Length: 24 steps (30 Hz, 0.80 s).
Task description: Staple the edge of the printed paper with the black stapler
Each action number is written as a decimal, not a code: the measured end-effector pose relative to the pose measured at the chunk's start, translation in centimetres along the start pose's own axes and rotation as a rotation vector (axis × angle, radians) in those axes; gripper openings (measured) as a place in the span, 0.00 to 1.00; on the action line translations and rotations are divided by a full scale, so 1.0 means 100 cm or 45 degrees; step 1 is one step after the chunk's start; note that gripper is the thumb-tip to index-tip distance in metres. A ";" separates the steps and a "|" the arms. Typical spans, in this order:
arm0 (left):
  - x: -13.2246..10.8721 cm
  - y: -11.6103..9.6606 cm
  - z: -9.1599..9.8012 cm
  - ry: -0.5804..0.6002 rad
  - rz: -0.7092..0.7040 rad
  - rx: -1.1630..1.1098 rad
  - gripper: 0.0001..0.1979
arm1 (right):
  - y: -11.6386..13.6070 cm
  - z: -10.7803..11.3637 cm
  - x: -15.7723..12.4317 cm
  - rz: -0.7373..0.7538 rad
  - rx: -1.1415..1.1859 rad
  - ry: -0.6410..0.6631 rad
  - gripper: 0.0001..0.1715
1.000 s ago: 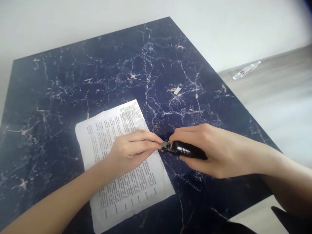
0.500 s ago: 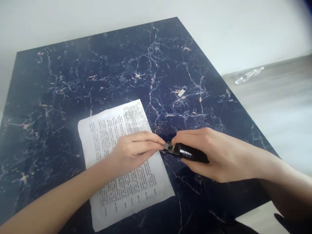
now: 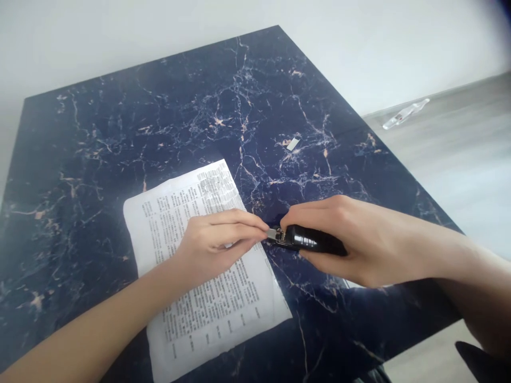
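Observation:
My right hand (image 3: 351, 239) is wrapped round a black stapler (image 3: 315, 240), held just right of the paper with its metal end pointing left. At that end, the pinched fingertips of my left hand (image 3: 223, 236) are closed on a small silver metal piece (image 3: 272, 233). Whether this piece is a loose strip of staples or part of the stapler, I cannot tell. Under my left hand lies a printed sheet of paper (image 3: 159, 234), its middle partly covered by the hand and forearm.
The table (image 3: 179, 122) has a dark blue marbled top. A small pale strip (image 3: 293, 143), like a row of staples, lies on it beyond the stapler. On the floor past the table's right edge is a clear plastic object (image 3: 405, 114). A white wall (image 3: 120, 32) stands behind.
The view has shifted slightly. Both hands keep their hold at the stapler, whose metal end sits slightly higher in the picture. The paper stays under the left hand.

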<state>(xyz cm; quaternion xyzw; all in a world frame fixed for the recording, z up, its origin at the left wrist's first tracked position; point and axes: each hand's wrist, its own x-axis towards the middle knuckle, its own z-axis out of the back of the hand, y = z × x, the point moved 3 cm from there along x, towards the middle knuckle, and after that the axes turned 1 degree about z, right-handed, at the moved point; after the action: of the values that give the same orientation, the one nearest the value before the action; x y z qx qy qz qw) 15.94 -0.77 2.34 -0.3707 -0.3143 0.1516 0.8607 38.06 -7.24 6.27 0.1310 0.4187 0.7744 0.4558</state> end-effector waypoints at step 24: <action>-0.001 0.004 -0.004 0.096 -0.066 0.054 0.12 | -0.004 0.002 0.000 0.135 -0.084 0.021 0.10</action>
<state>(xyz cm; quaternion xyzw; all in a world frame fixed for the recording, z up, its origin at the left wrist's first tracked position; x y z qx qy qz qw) 16.14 -0.75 1.79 -0.3494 -0.2878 0.1218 0.8833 38.40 -7.08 6.11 0.1315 0.3890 0.8119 0.4150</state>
